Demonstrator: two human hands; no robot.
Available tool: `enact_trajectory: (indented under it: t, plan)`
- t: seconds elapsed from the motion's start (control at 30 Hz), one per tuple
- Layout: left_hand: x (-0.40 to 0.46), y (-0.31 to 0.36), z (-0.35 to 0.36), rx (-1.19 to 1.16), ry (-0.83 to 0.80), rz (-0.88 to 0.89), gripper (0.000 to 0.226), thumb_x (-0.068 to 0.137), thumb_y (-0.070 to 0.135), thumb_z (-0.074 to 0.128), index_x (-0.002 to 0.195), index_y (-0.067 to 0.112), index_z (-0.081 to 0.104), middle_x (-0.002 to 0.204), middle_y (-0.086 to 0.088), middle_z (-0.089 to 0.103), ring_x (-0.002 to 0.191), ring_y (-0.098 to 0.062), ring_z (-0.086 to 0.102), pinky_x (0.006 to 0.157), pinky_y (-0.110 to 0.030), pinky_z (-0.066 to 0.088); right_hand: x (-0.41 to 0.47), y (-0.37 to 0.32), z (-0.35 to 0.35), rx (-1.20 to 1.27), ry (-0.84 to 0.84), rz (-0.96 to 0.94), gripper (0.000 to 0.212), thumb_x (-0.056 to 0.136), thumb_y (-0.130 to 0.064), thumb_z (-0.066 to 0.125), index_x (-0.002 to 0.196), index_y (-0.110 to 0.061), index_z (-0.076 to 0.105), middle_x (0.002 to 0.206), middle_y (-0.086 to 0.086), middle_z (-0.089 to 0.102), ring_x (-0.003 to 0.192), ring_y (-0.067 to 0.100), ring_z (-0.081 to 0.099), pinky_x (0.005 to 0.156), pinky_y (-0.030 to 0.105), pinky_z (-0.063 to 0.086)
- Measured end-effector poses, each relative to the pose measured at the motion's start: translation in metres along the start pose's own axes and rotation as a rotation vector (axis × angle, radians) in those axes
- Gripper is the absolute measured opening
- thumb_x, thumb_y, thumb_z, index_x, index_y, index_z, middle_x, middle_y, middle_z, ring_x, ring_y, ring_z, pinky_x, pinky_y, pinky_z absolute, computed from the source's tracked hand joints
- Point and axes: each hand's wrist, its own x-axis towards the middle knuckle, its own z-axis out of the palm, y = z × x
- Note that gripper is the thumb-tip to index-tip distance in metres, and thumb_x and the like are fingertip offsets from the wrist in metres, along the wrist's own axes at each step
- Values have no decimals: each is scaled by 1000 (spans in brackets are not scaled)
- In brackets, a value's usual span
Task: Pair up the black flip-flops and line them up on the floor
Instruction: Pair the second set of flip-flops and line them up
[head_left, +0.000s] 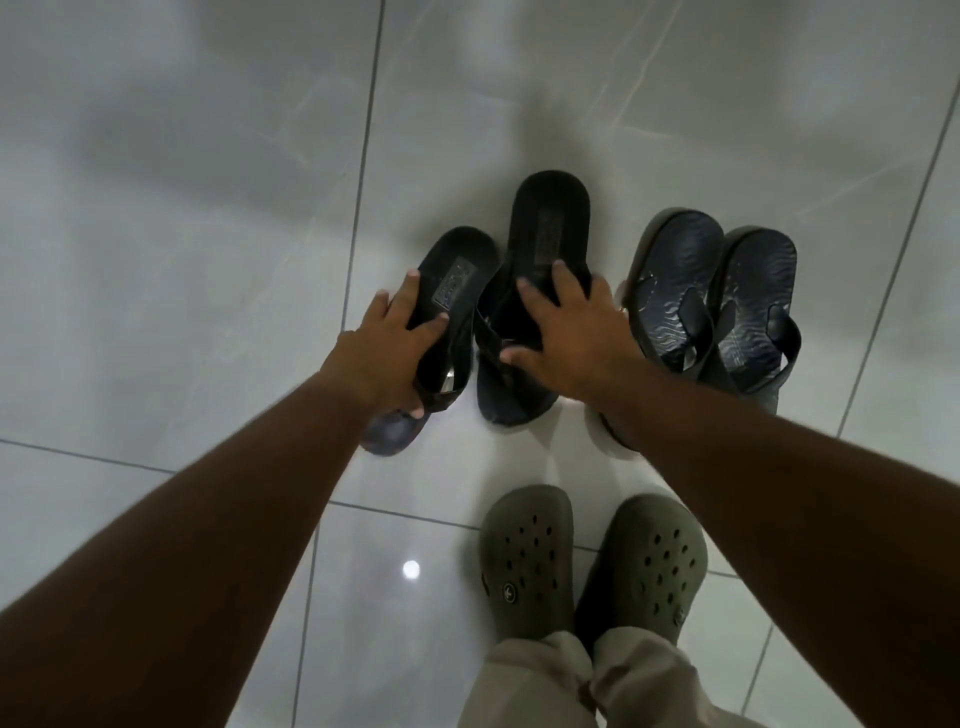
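**Four flip-flops on a tiled floor, two hands among them**

Four dark flip-flops lie on the pale glossy tiled floor (182, 234), seen from above by the person bending over them. Two patterned flip-flops (711, 306) sit on the right as a pair, side by side and touching, heels pointing away. Two plain black ones are in the middle, each under a hand.

The left hand (387, 353) reaches forward on a straight bare arm. Its grip is closed around the left black flip-flop (457, 275): fingers curl over the insole, thumb at the far edge, the toe end below the palm. This flip-flop is tilted, and whether it rests on the floor is unclear.

The right hand (574, 338) lies palm down, fingers spread wide, flat across the strap of the middle black flip-flop (548, 228). It presses rather than clasps. That flip-flop lies just beside the left one, its heel further forward.

Nearer the viewer stand the person's two green clogs (592, 561), with beige trouser legs (571, 680) above them.
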Motion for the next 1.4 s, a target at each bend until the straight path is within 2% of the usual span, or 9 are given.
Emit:
enact_trajectory:
  t: [0.1, 0.23, 0.4, 0.57, 0.7, 0.83, 1.0, 1.27, 1.4]
  plan:
    - [-2, -8, 4, 71, 16, -10, 121, 60, 39, 85, 153, 33, 6, 160, -8, -27, 147, -39, 10, 103, -58, 45, -13, -6, 23, 16, -77, 20, 78, 90, -55, 55, 153, -29, 19, 163, 8, -15, 146, 48, 2, 113, 60, 27]
    - [8, -14, -5, -11, 21, -41, 127, 58, 39, 87, 154, 30, 3, 158, -9, -31, 148, -39, 8, 110, -56, 38, -30, -11, 44, 21, -113, 9, 73, 96, -46, 51, 155, -27, 14, 163, 7, -20, 147, 47, -7, 113, 60, 28]
    - [5, 4, -9, -31, -48, -87, 114, 70, 40, 80, 153, 34, 3, 161, -5, -25, 147, -48, -12, 115, -61, 27, -30, -18, 44, 71, -96, 42, 75, 96, -42, 54, 155, -26, 12, 163, 6, -20, 148, 46, -8, 113, 61, 29]
    - [-6, 8, 3, -74, -49, -123, 93, 81, 40, 70, 153, 31, 12, 164, -3, -15, 147, -47, -11, 114, -62, 27, -40, -15, 36, 40, 39, 99, 78, 93, -45, 57, 154, -20, 16, 163, 15, -12, 149, 45, 2, 110, 57, 33]
    - [-6, 15, 14, -82, 22, -152, 85, 84, 40, 66, 153, 30, 17, 164, -4, -12, 147, -48, -6, 111, -62, 33, -40, -19, 43, 104, 21, 100, 73, 95, -37, 58, 152, -13, 21, 162, 21, -11, 150, 40, 0, 115, 55, 29]
    - [-10, 9, 15, -129, 64, -167, 74, 86, 34, 65, 149, 28, 28, 165, -4, -7, 148, -48, -3, 113, -62, 31, -33, -31, 47, 246, 34, 143, 70, 97, -25, 56, 153, -8, 17, 162, 18, -12, 150, 39, 1, 117, 56, 28]
    - [-23, -28, 12, -236, 221, -244, 54, 86, 18, 66, 136, 19, 48, 164, -9, 8, 143, -46, 24, 111, -56, 37, -14, -78, 35, 359, 59, 117, 72, 99, -21, 53, 153, -3, 8, 162, 20, -7, 150, 40, 7, 114, 57, 31]
    - [-58, -118, 16, -292, 335, -446, 38, 90, 14, 59, 128, 10, 61, 162, -11, 21, 138, -35, 39, 106, -35, 35, 45, -178, 29, 51, 54, -87, 60, 98, -10, 56, 147, 8, 27, 160, 29, 8, 145, 42, 23, 106, 47, 43]
    - [-60, -153, 18, -315, 343, -479, 34, 90, 21, 60, 122, 10, 65, 161, -13, 26, 136, -39, 41, 105, -43, 38, 64, -209, 31, -20, 84, -121, 50, 100, -12, 53, 143, 7, 37, 157, 33, 17, 137, 44, 38, 102, 47, 48]
